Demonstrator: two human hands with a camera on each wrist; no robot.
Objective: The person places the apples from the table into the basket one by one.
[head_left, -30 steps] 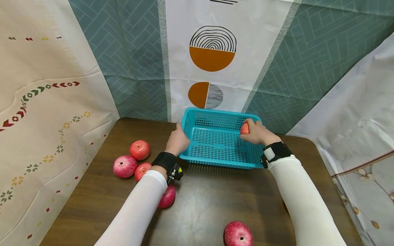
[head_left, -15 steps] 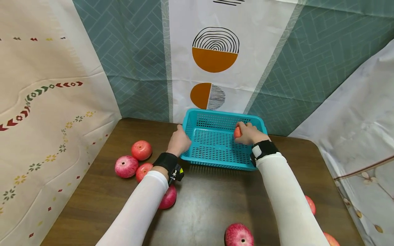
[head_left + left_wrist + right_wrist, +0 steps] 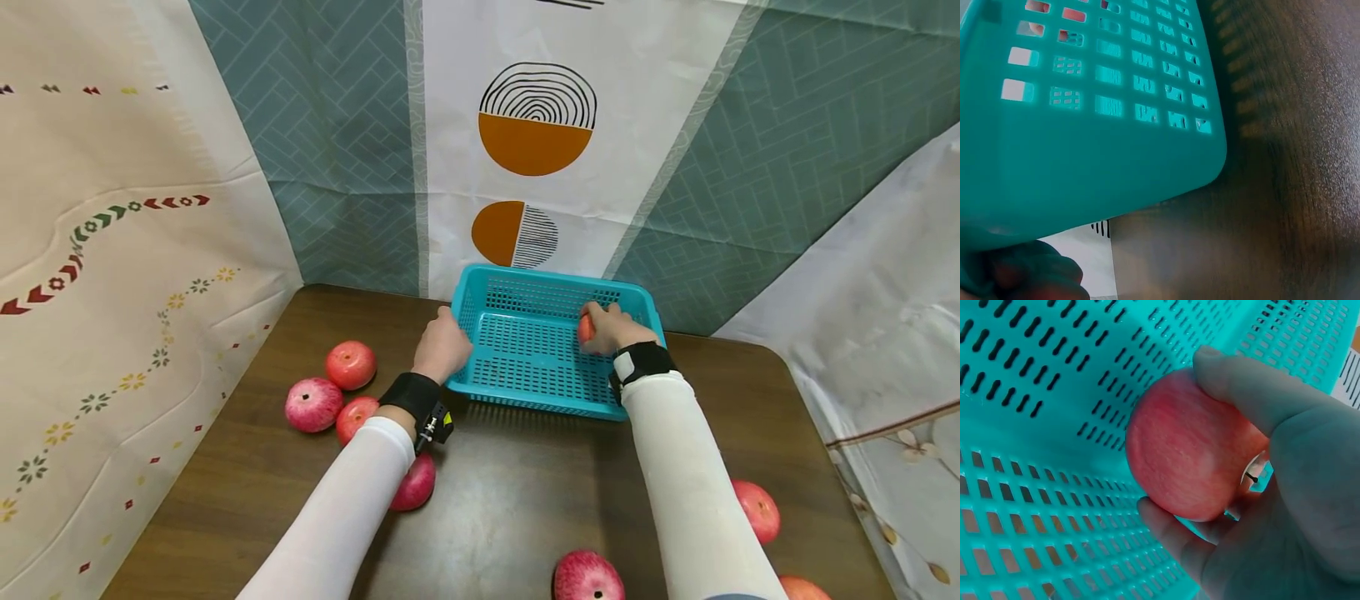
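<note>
A turquoise plastic basket (image 3: 517, 354) with slotted walls stands at the back of the table. My left hand (image 3: 442, 346) grips its left end at the rim; in the left wrist view the fingers (image 3: 1041, 272) curl under the rim beside the basket's wall (image 3: 1085, 165). Inside the basket's right part, my right hand (image 3: 611, 327) holds a red apple (image 3: 1185, 447) low over the slotted floor. Thumb and fingers lie round the apple in the right wrist view, its stem end turned toward the palm.
Left on the brown table (image 3: 510, 483) lie a pink-red fruit (image 3: 313, 405), two paler red apples (image 3: 351, 365) and a darker red fruit (image 3: 415, 483) by the left sleeve. Another speckled fruit (image 3: 588, 577) lies at the front, and red apples (image 3: 757, 510) beside the right sleeve. Patterned cloth hangs behind.
My right hand has moved left from the basket's right end and lower into it, still with the apple. The left hand stays on the rim. Apples by the right sleeve have come into view.
</note>
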